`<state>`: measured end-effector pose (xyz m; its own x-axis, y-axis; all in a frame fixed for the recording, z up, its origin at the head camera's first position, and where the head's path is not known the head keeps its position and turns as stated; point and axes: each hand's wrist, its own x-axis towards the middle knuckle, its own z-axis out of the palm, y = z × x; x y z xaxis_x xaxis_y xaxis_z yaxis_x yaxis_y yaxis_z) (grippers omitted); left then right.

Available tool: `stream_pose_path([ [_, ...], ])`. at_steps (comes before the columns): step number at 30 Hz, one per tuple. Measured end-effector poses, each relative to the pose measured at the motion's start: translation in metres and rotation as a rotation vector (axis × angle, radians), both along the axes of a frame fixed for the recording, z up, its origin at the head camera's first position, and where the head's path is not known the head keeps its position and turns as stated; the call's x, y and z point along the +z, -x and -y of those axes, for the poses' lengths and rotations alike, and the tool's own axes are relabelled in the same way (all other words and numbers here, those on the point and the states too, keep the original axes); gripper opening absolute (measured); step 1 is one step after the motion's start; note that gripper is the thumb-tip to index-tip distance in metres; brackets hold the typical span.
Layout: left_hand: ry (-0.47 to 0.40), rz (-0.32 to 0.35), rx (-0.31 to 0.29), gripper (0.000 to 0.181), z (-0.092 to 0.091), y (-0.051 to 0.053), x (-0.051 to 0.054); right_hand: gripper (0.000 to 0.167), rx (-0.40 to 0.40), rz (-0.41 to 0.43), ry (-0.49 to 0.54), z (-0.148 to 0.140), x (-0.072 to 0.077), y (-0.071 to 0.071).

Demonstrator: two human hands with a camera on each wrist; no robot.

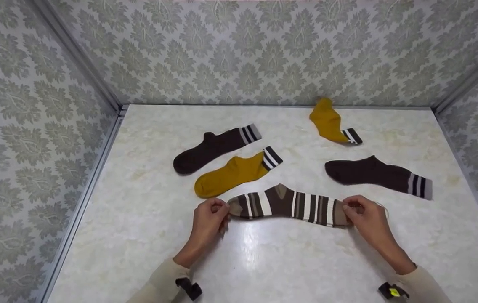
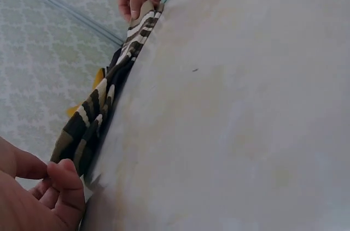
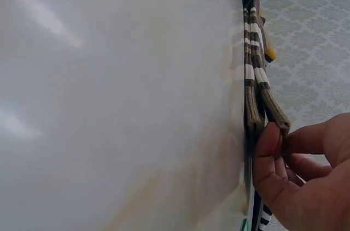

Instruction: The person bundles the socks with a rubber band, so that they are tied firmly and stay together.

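Observation:
Brown, tan and white striped socks lie flat across the table, toe to the left. In the right wrist view two layers of striped sock show, one against the other. My left hand pinches the toe end between thumb and finger; in the left wrist view this hand is close to the lower end of the striped fabric. At the tan cuff end, my right hand pinches the edge, and the right wrist view shows that hand with thumb and fingers on the cuff.
Behind the striped socks lie a mustard sock and a dark sock. Another mustard sock is at the back right, a second dark sock nearer. Patterned walls border the white table.

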<state>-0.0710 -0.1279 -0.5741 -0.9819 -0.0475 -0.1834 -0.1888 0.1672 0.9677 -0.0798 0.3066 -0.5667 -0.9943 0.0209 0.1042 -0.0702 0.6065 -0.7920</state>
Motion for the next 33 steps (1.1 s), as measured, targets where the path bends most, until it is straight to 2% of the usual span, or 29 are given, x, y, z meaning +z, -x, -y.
stream_pose_path([
  [4, -0.002, 0.012, -0.066, 0.02, 0.002, 0.004, 0.001, 0.013, 0.011, 0.032, -0.078, 0.0, 0.002, -0.001],
  [7, -0.02, 0.026, -0.119, 0.024, 0.002, 0.007, 0.001, 0.017, 0.049, 0.047, -0.152, 0.002, 0.006, 0.001],
  [10, -0.043, 0.044, -0.141, 0.023, 0.001, 0.008, 0.001, 0.015, 0.095, 0.054, -0.219, 0.004, 0.008, 0.006],
  [14, -0.046, 0.047, -0.121, 0.018, 0.001, 0.007, 0.002, 0.007, 0.12, 0.048, -0.265, 0.006, 0.01, 0.013],
  [19, -0.031, 0.031, -0.083, 0.016, 0.002, 0.006, 0.004, 0.004, 0.115, -0.002, -0.243, 0.009, 0.012, 0.024],
  [25, -0.024, 0.016, -0.065, 0.014, 0.002, 0.011, 0.0, 0.004, 0.128, -0.041, -0.239, 0.013, 0.014, 0.038],
  [29, -0.035, 0.016, -0.075, 0.013, 0.003, 0.014, -0.002, 0.004, 0.149, -0.011, -0.263, 0.014, 0.014, 0.044],
  [33, -0.041, 0.028, -0.099, 0.022, 0.008, 0.012, 0.0, 0.006, 0.161, 0.005, -0.289, 0.014, 0.013, 0.047],
])
